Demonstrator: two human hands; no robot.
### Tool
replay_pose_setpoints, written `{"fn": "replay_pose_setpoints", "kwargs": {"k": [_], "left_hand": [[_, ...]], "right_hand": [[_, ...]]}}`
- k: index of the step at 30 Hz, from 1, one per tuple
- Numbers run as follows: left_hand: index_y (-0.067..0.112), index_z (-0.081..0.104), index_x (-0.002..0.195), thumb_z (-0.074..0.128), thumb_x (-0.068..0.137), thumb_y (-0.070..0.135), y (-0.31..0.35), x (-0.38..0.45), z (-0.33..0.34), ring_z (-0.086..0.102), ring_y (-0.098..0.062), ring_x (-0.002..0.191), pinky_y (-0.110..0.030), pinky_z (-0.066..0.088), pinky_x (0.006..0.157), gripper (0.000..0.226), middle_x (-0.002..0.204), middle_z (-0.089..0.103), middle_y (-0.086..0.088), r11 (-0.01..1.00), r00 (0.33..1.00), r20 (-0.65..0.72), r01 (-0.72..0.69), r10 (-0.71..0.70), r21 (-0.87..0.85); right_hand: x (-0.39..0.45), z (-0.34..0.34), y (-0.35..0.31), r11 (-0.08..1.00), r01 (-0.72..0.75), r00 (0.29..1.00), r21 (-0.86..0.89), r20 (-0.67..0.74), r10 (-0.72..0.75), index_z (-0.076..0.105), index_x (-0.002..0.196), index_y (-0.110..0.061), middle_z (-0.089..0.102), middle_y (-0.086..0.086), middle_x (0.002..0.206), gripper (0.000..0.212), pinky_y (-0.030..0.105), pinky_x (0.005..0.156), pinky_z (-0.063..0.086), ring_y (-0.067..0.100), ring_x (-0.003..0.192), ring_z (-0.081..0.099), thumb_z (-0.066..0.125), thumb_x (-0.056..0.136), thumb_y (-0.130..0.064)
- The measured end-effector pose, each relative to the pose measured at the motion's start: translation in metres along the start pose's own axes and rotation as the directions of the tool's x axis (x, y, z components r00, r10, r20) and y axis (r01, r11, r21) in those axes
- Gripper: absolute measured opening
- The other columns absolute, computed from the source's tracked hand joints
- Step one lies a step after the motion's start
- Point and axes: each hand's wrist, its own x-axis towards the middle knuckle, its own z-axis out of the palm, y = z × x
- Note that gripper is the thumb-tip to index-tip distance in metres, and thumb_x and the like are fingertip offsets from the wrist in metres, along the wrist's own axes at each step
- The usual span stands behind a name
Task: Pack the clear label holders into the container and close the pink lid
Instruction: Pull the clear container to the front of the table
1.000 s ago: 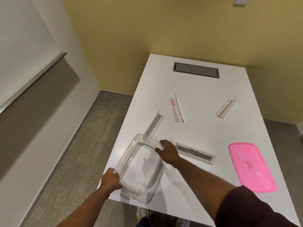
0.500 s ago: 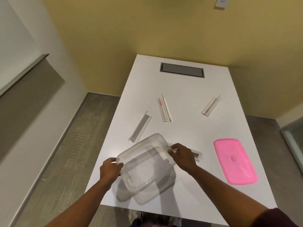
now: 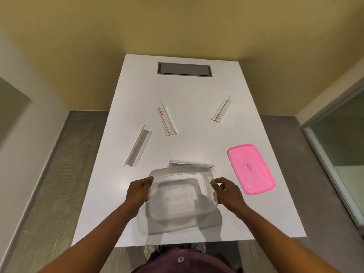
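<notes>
Container (image 3: 182, 196): you've swung it square, centred | left hand (image 3: 137, 192), right hand (image 3: 226, 194) gripping its ends | holders unpacked, lid (image 3: 251, 168) off.

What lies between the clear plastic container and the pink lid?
Head view: only the right hand, gripping the clear plastic container at its right rim; beyond it, bare white table up to the pink lid.

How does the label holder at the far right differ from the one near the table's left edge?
The far-right label holder shows red markings inside and looks shorter; the left-edge label holder looks plain and longer. The right one leans right going away, as does the left one. Both are clear, lie loose on the table, unpacked.
</notes>
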Motion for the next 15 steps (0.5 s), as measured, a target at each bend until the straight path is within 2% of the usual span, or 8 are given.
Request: {"fn": "replay_pose_setpoints", "kwargs": {"k": [2,5,11,15], "left_hand": [[0.007,0.069,0.083,0.064,0.094,0.045,-0.004,0.0,0.006,0.054,-0.025,0.077,-0.043,0.059,0.076,0.04,0.08,0.057,-0.009,0.999,0.999,0.031,0.042,-0.042,-0.006],[0.008,0.075,0.097,0.065,0.094,0.044,-0.01,-0.005,0.013,0.064,-0.025,0.081,-0.043,0.062,0.078,0.038,0.091,0.067,-0.01,0.997,0.994,0.078,0.082,-0.081,-0.004],[0.013,0.074,0.107,0.063,0.096,0.041,-0.017,-0.015,0.029,0.068,-0.023,0.083,-0.032,0.06,0.063,0.032,0.101,0.073,-0.01,0.993,0.989,0.093,0.116,-0.116,0.013],[0.016,0.075,0.103,0.064,0.095,0.042,-0.02,-0.013,0.033,0.068,-0.026,0.088,-0.033,0.06,0.066,0.029,0.103,0.073,-0.01,0.993,0.988,0.101,0.116,-0.117,0.018]], "right_hand": [[-0.004,-0.004,0.01,1.0,0.002,1.0,-0.01,-0.012,-0.002,0.064,0.093,-0.044,0.075,-0.004,0.07,0.018,0.048,0.077,0.062,0.014,0.061,0.073,0.055,0.094,-0.06],[-0.008,-0.009,0.026,1.0,-0.009,0.999,-0.006,-0.031,0.008,0.061,0.095,-0.05,0.074,-0.007,0.072,0.013,0.046,0.077,0.064,0.014,0.063,0.073,0.056,0.093,-0.062],[-0.015,-0.012,0.052,0.998,-0.045,0.999,0.035,-0.013,0.045,0.065,0.103,-0.047,0.075,-0.006,0.074,0.019,0.045,0.074,0.065,0.015,0.064,0.074,0.058,0.092,-0.061],[-0.019,-0.012,0.061,0.994,-0.08,0.997,0.068,0.007,0.08,0.071,0.114,-0.035,0.075,-0.003,0.077,0.031,0.041,0.069,0.065,0.018,0.065,0.074,0.061,0.093,-0.056]]}}
